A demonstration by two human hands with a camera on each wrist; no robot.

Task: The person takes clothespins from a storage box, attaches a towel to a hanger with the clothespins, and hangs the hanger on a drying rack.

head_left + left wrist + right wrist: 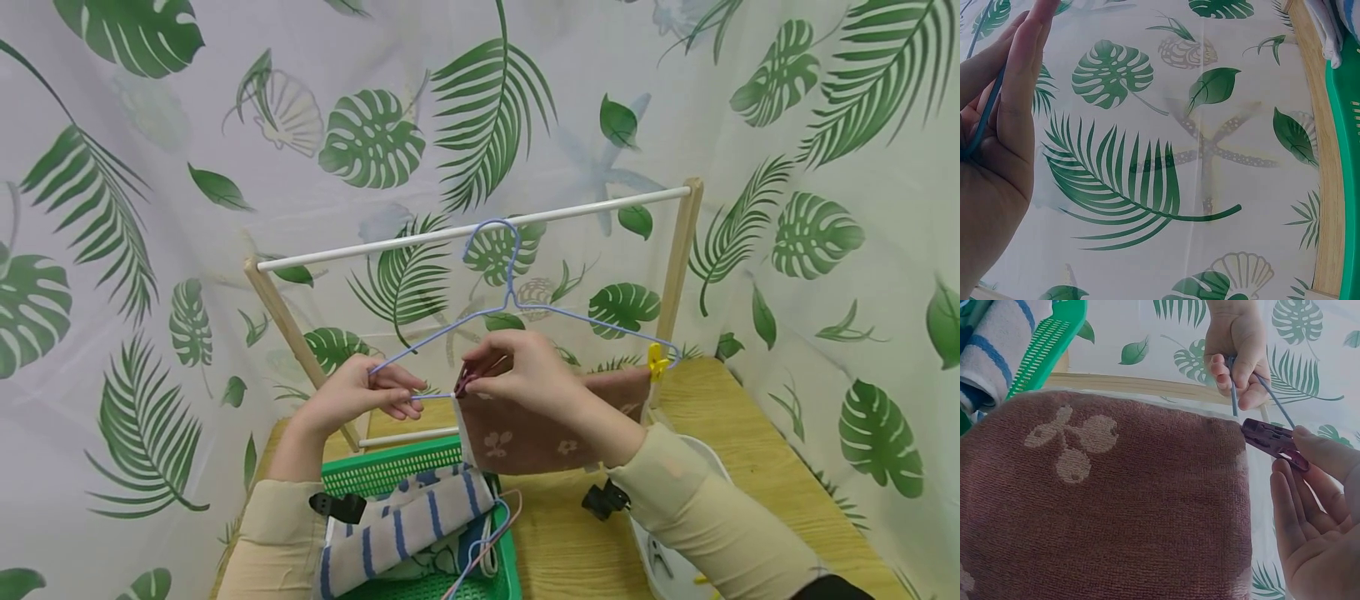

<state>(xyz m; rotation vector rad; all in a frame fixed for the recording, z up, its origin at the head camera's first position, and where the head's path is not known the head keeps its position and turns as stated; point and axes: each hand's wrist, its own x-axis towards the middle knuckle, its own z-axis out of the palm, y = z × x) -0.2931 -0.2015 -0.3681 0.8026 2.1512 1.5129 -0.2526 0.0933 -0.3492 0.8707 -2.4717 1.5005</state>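
Note:
A blue clothes hanger (pixel 480 312) is held up by my left hand (pixel 360 396), whose fingers and thumb grip its left end. Over its lower bar hangs a brown towel (pixel 517 433) with pale flowers. A yellow clothespin (pixel 657 362) fixes the towel's right corner near the hanger's right end. My right hand (pixel 536 375) pinches a dark purple clothespin (pixel 1275 442) between thumb and fingers. Its tip sits right at the towel's top left corner on the bar, as the right wrist view shows. In the left wrist view, the wire (pixel 988 115) crosses my left palm.
Behind the hanger stands a drying rack with a white rod (pixel 360 252) and wooden posts. A green basket (pixel 390 462) at lower left holds a striped towel (pixel 405 529) and more hangers (pixel 487 546). A white tray (pixel 705 450) with clothespins lies under my right forearm.

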